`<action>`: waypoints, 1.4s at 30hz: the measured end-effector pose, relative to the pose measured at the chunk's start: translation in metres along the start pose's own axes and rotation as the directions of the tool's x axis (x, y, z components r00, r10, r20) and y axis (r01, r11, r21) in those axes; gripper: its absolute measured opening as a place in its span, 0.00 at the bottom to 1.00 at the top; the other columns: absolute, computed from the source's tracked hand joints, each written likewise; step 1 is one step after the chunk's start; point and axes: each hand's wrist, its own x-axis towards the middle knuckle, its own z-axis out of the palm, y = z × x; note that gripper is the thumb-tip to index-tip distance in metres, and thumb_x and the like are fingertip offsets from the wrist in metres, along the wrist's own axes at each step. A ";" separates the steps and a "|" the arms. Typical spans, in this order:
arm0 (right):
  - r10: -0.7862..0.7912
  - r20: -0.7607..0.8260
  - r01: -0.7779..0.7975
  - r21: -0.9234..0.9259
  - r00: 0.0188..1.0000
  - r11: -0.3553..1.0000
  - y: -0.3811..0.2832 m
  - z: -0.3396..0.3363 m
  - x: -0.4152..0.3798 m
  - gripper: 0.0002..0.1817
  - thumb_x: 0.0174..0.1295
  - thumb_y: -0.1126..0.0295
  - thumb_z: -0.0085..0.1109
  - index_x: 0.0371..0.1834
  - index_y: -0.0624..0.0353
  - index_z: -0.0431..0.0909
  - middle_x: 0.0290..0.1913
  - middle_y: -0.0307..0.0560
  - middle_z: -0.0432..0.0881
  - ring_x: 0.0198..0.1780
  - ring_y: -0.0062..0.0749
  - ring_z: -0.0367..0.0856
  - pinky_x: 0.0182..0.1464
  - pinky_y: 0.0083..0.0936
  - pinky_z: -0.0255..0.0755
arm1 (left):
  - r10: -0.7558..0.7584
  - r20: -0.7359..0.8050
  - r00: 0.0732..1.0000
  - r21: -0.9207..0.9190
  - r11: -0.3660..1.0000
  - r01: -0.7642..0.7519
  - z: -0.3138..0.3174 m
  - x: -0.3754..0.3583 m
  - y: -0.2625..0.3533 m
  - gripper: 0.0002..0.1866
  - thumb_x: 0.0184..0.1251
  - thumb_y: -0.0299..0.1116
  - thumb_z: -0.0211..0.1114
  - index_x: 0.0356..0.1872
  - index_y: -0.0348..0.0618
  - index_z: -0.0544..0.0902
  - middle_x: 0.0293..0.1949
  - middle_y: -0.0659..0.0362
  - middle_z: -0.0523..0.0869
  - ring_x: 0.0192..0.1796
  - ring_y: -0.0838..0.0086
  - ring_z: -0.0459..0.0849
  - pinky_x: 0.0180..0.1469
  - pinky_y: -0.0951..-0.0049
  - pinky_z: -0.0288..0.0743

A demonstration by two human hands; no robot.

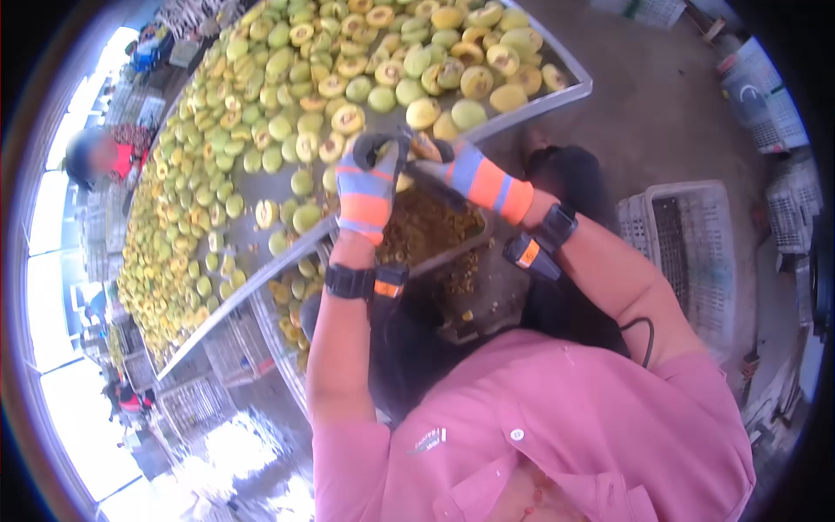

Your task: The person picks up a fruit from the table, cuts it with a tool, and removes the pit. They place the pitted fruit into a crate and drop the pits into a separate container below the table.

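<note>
Both hands wear gloves with dark fingers and orange-and-blue striped backs, and they meet above the near edge of a metal-rimmed table (261, 184). My left hand (370, 183) is closed, its fingers curled; what lies inside them is hidden. Beside it, my right hand (474, 177) is closed on a halved fruit (424, 148) with a brownish cut face, held between dark gloved fingers. Many green-yellow fruits (346, 119), whole and halved, some with the brown pit showing, cover the tabletop beyond my hands.
Below the hands is a tray (452, 248) with brown scraps. Scraps also lie on the floor near my legs. A plastic crate (696, 235) stands at the right, with more crates behind. Another person (109, 158) is across the table at the left.
</note>
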 end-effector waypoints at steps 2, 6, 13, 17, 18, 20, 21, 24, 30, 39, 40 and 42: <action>0.169 0.100 -0.188 0.218 0.981 0.958 0.014 0.008 0.002 0.18 0.59 0.59 0.65 0.45 0.59 0.81 0.26 0.37 0.78 0.24 0.17 0.71 0.24 0.20 0.65 | -0.140 -0.006 0.990 -0.246 0.960 0.134 -0.004 -0.017 0.013 0.08 0.65 0.29 0.62 0.39 0.34 0.83 0.36 0.61 0.85 0.36 0.80 0.78 0.40 0.77 0.73; 0.282 0.305 -0.388 0.382 0.910 0.838 0.014 0.017 0.000 0.19 0.58 0.57 0.66 0.46 0.57 0.80 0.20 0.33 0.71 0.17 0.20 0.69 0.15 0.17 0.55 | -0.043 -0.038 0.998 -0.490 0.871 0.019 -0.017 -0.036 -0.002 0.12 0.69 0.28 0.56 0.50 0.35 0.79 0.43 0.56 0.84 0.44 0.74 0.82 0.48 0.73 0.76; -0.065 0.268 0.070 -0.009 0.961 0.998 0.053 0.048 0.013 0.17 0.56 0.58 0.67 0.43 0.57 0.80 0.25 0.40 0.78 0.25 0.23 0.75 0.27 0.22 0.68 | -0.523 0.009 0.852 -0.872 0.413 0.263 -0.029 -0.062 -0.039 0.18 0.70 0.42 0.58 0.50 0.37 0.78 0.41 0.56 0.84 0.39 0.74 0.85 0.40 0.75 0.81; -0.022 0.176 0.056 -0.190 0.984 0.980 0.057 0.039 0.013 0.17 0.56 0.61 0.65 0.45 0.60 0.79 0.33 0.42 0.83 0.35 0.26 0.78 0.41 0.26 0.72 | -0.505 -0.084 0.859 -0.815 0.531 0.232 -0.058 -0.070 -0.030 0.21 0.72 0.49 0.53 0.46 0.38 0.78 0.38 0.56 0.84 0.35 0.72 0.85 0.34 0.75 0.80; 0.025 0.189 0.022 -0.243 0.982 0.970 0.056 0.037 0.010 0.17 0.55 0.61 0.65 0.45 0.58 0.80 0.33 0.45 0.83 0.35 0.30 0.79 0.41 0.29 0.73 | -0.130 -0.303 0.944 -0.349 0.937 0.017 -0.065 -0.068 -0.051 0.22 0.72 0.50 0.52 0.48 0.38 0.77 0.37 0.56 0.84 0.35 0.71 0.84 0.34 0.74 0.79; -0.005 0.182 0.088 -0.452 0.983 0.888 0.065 0.034 0.006 0.17 0.55 0.61 0.63 0.45 0.57 0.81 0.32 0.48 0.84 0.34 0.33 0.81 0.40 0.31 0.73 | -0.006 -0.341 0.940 -0.180 0.982 -0.059 -0.074 -0.066 -0.063 0.23 0.73 0.51 0.51 0.50 0.38 0.75 0.37 0.55 0.84 0.35 0.70 0.84 0.34 0.73 0.79; 0.049 0.203 0.041 -0.419 0.978 0.907 0.067 0.034 0.003 0.17 0.55 0.61 0.63 0.45 0.57 0.81 0.32 0.48 0.84 0.34 0.33 0.81 0.40 0.31 0.73 | -0.314 -0.278 0.908 -0.584 0.806 0.100 -0.075 -0.063 -0.045 0.23 0.73 0.51 0.51 0.51 0.39 0.75 0.37 0.56 0.84 0.35 0.69 0.84 0.34 0.73 0.78; 0.226 0.266 -0.137 -0.314 0.937 0.940 0.070 0.038 0.000 0.17 0.56 0.60 0.63 0.45 0.57 0.80 0.32 0.50 0.83 0.34 0.33 0.80 0.41 0.31 0.73 | -0.539 -0.075 0.839 -0.909 0.383 0.165 -0.076 -0.062 -0.040 0.23 0.74 0.50 0.50 0.52 0.39 0.74 0.38 0.56 0.84 0.36 0.69 0.83 0.36 0.74 0.78; -0.118 0.184 0.174 -0.326 0.976 0.929 0.030 0.064 0.008 0.18 0.55 0.61 0.61 0.47 0.57 0.79 0.35 0.57 0.83 0.39 0.50 0.81 0.44 0.36 0.73 | -0.224 -0.234 0.946 -0.411 0.905 0.112 -0.081 -0.071 -0.039 0.20 0.77 0.46 0.46 0.54 0.38 0.73 0.46 0.55 0.82 0.45 0.72 0.82 0.43 0.75 0.80; -0.165 0.171 0.223 -0.421 0.971 0.879 0.027 0.082 0.013 0.20 0.55 0.57 0.57 0.45 0.60 0.78 0.39 0.63 0.81 0.44 0.57 0.79 0.47 0.42 0.73 | 0.176 -0.246 0.953 0.182 0.974 -0.133 -0.058 -0.074 -0.046 0.17 0.76 0.32 0.47 0.57 0.30 0.71 0.49 0.52 0.80 0.48 0.69 0.80 0.51 0.73 0.75; -0.133 0.161 0.192 -0.443 0.978 0.876 0.030 0.082 0.015 0.20 0.55 0.56 0.57 0.44 0.60 0.78 0.39 0.63 0.81 0.44 0.57 0.79 0.46 0.42 0.73 | 0.167 -0.231 0.958 0.202 0.972 -0.121 -0.058 -0.073 -0.032 0.17 0.76 0.34 0.47 0.56 0.30 0.72 0.48 0.53 0.80 0.48 0.70 0.80 0.51 0.73 0.75; -0.107 0.141 0.159 -0.445 0.984 0.881 0.030 0.080 0.015 0.20 0.55 0.55 0.58 0.43 0.61 0.79 0.38 0.64 0.81 0.43 0.58 0.79 0.46 0.42 0.73 | -0.024 -0.270 0.963 -0.107 0.994 -0.005 -0.050 -0.071 -0.033 0.17 0.71 0.32 0.51 0.56 0.31 0.73 0.48 0.52 0.81 0.48 0.67 0.79 0.51 0.71 0.74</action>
